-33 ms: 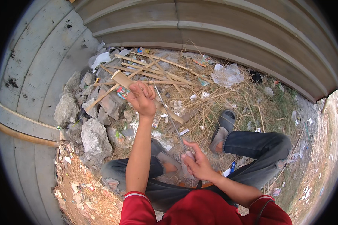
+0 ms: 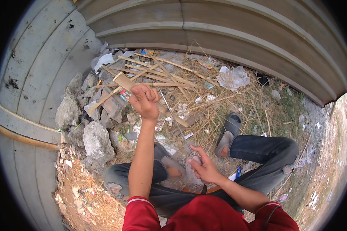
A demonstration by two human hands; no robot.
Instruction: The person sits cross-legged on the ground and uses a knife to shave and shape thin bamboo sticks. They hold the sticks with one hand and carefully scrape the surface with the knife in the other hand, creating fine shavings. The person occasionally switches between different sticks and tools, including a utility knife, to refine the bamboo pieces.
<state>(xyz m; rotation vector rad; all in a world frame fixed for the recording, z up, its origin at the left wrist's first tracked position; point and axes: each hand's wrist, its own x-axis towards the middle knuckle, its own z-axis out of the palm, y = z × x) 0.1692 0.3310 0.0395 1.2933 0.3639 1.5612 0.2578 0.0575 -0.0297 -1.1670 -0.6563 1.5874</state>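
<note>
My left hand (image 2: pixel 144 103) is closed around a flat length of split bamboo (image 2: pixel 124 81), which slants from upper left to lower right. Past the fingers, its far end shows at the lower right. In my right hand (image 2: pixel 205 168) is a long, narrow-bladed knife (image 2: pixel 176 122) with a pale, wrapped-looking handle, its index finger resting near the base of the blade. The blade points up and left, passing close along the bamboo's right side. Whether it touches the bamboo, I cannot tell.
Several bamboo strips (image 2: pixel 164 69) lie crossed on dry grass and litter ahead. Broken concrete chunks (image 2: pixel 97 140) are piled at left. Ribbed metal sheeting (image 2: pixel 227 29) stands behind, with a grey panel wall (image 2: pixel 38 73) at left. My bent legs (image 2: pixel 264 152) frame the work area.
My right hand and the knife have shifted very slightly to the right. My left hand and the bamboo have barely moved.
</note>
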